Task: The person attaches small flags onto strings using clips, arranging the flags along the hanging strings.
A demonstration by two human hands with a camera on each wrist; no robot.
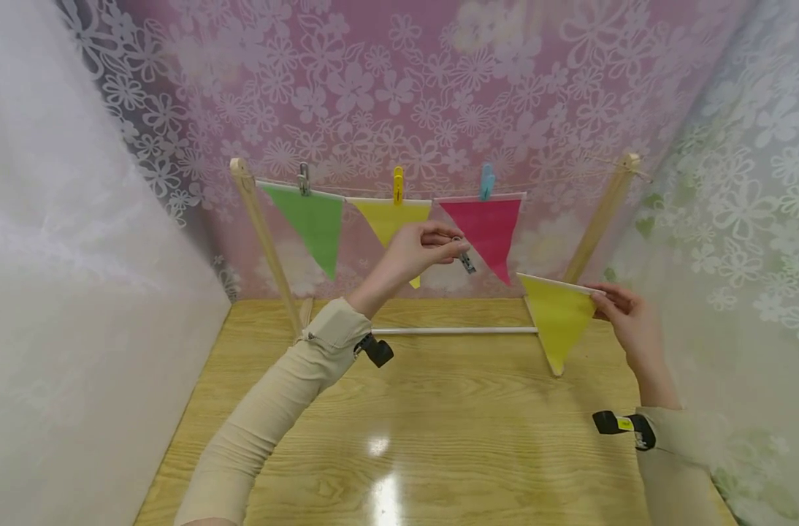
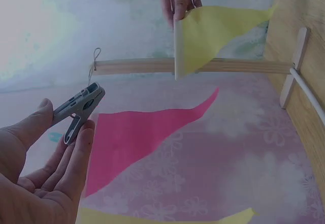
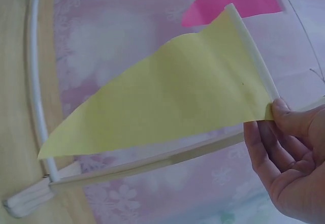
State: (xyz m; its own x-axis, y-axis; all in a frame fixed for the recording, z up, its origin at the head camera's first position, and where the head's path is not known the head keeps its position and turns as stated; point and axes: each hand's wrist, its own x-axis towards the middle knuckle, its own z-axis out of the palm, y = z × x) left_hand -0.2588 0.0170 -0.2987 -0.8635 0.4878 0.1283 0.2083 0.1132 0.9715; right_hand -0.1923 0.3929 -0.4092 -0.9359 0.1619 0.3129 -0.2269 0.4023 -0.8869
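Observation:
My left hand pinches a grey clothespin between thumb and fingers, just in front of the hung flags. In the left wrist view the clothespin points away from the fingertips. A yellow triangular flag with a white top edge hangs from my right hand, which pinches its upper right corner. Up on the string are a green flag under a grey clothespin, another yellow flag under a yellow clothespin, and a pink flag under a blue clothespin. My left hand partly hides that yellow flag.
Two wooden posts, left and right, hold the string between them. A white rod joins the posts low down, above the wood-grain table. Flower-patterned sheeting stands behind and at the sides.

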